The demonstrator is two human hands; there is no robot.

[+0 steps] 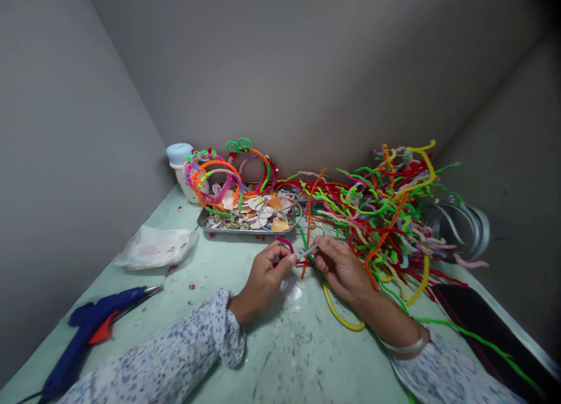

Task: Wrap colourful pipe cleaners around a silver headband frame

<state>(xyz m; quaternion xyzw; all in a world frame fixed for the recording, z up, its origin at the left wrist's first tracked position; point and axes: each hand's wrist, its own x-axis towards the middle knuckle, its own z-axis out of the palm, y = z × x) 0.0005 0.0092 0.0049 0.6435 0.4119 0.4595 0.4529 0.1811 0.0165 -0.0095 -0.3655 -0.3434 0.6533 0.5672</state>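
Note:
My left hand [270,268] is closed, thumb and forefinger pinching a magenta pipe cleaner [286,242] whose end sticks up above the fingers. Facing it, my right hand [344,269] is closed on a slim silver metal piece [309,251]. That piece points left, its tip close to my left thumb; whether it is a tool or a band end I cannot tell. An orange pipe cleaner [309,211] lies upright behind the fingertips. Below my right wrist curves a yellow pipe cleaner [339,317].
A metal tray [245,231] holds shells [254,202], with pipe-cleaner-wrapped headbands [221,173] on it. A tangled pipe cleaner pile [385,199] fills the right, beside bare metal headbands [475,231] and a dark phone-like slab [482,328]. At left lie a blue glue gun [94,322] and plastic bag [155,249].

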